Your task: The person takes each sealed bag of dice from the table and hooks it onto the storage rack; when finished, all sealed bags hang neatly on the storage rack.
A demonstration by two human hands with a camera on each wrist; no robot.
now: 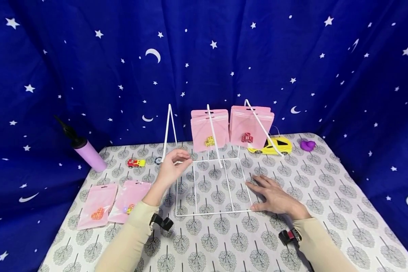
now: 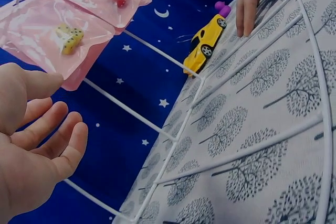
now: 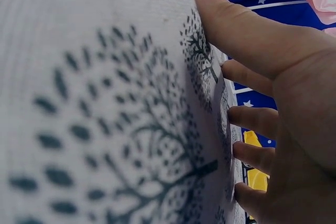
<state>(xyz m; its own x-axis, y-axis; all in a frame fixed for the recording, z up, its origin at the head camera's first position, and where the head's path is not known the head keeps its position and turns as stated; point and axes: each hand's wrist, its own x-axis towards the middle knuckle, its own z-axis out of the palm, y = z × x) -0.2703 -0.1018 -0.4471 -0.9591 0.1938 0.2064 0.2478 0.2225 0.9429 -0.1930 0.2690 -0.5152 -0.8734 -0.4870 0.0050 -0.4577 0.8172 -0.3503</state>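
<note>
A white wire display rack (image 1: 210, 214) stands on the table with slanted prongs at its top. Pink zip pouches hang on two prongs: the middle front pouch (image 1: 200, 126) shows yellow dice (image 1: 209, 142), the right one (image 1: 238, 122) red dice (image 1: 247, 138). The left prong (image 1: 166, 130) carries no pouch. My left hand (image 1: 171, 168) hovers by that prong's low end, fingers loosely bent and holding nothing; in the left wrist view the hand (image 2: 37, 150) is below the middle pouches. My right hand (image 1: 275, 196) rests spread at the base's right side, its thumb (image 3: 236, 27) at the frame corner.
Two pink pouches lie at the left, one with orange dice (image 1: 97, 214), the other (image 1: 134, 190) partly behind my left sleeve. Farther back are a lilac hand pump (image 1: 91, 155), a red and yellow toy car (image 1: 136, 163), a yellow car (image 1: 275, 146) and a small purple toy (image 1: 307, 145).
</note>
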